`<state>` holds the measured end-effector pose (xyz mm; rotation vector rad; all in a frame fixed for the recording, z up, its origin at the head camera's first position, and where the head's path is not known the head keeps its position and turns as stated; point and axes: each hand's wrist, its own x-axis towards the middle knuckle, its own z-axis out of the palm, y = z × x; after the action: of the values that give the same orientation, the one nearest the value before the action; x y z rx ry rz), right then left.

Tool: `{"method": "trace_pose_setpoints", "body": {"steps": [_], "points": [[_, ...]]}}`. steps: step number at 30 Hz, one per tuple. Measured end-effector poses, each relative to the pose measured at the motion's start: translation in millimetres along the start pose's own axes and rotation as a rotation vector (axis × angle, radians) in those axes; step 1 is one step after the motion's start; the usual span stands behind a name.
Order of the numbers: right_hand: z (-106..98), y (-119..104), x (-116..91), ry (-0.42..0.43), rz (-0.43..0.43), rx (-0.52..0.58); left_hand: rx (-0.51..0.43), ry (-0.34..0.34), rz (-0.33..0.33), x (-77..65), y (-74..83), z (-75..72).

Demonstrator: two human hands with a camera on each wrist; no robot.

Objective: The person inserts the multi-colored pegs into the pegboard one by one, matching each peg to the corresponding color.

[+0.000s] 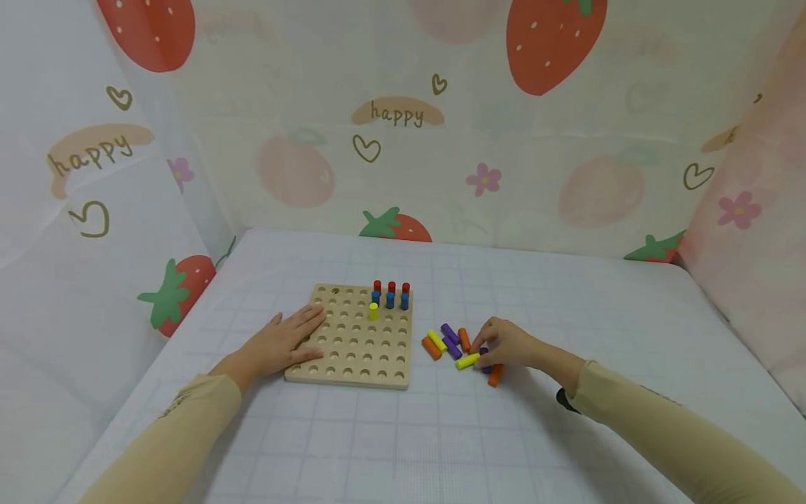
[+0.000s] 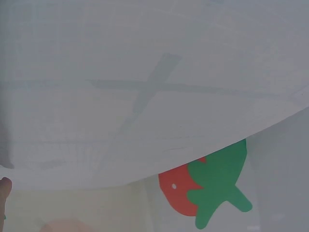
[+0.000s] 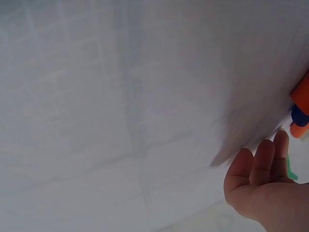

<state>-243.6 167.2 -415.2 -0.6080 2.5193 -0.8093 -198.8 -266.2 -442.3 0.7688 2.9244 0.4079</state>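
Observation:
My left hand [image 1: 286,341] lies flat with fingers spread on the left edge of a wooden pegboard [image 1: 352,381]. At the board's far right stand red pegs [image 1: 392,288], blue pegs [image 1: 390,301] and one yellow peg [image 1: 373,311]. Right of the board, my right hand [image 1: 506,343] pinches the right end of another yellow peg [image 1: 466,362] between thumb and forefinger. That peg lies on the table among loose pegs. In the right wrist view the curled fingers [image 3: 263,162] show beside an orange peg [image 3: 301,94], while the fingertips' contact is hidden.
Loose purple pegs [image 1: 450,348], orange pegs [image 1: 432,348] and a yellow peg [image 1: 437,341] lie between board and right hand. An orange peg [image 1: 495,375] sits just below that hand. A white cloth [image 1: 340,448] covers the table; printed curtains [image 1: 403,175] enclose it.

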Motion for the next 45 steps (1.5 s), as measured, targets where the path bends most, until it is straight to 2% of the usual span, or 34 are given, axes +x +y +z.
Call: {"method": "trace_pose_setpoints", "body": {"steps": [8, 14, 21, 28, 34, 41, 45], "points": [[0, -2, 4, -0.011, 0.032, -0.034, 0.001, 0.003, -0.001, -0.2, -0.8, 1.1], [1, -2, 7, -0.023, 0.026, -0.051, 0.002, -0.006, -0.009, -0.1, -0.1, 0.7], [-6, -7, 6, -0.046, 0.066, -0.031, -0.004, -0.005, -0.009, -0.9, 1.8, -0.8], [-16, -16, 6, -0.049, 0.016, 0.018, 0.000, 0.000, -0.008, -0.8, 0.9, -0.3], [-22, -21, 10, -0.030, 0.034, 0.074, -0.012, -0.005, -0.013, -0.4, 1.0, -0.3], [-24, -29, 13, 0.074, 0.048, 0.165, -0.010, 0.003, -0.007, -0.3, 1.1, -0.5], [-23, -35, 17, 0.097, 0.069, 0.258, -0.009, -0.001, -0.012, -0.2, -0.2, 0.5]]}}
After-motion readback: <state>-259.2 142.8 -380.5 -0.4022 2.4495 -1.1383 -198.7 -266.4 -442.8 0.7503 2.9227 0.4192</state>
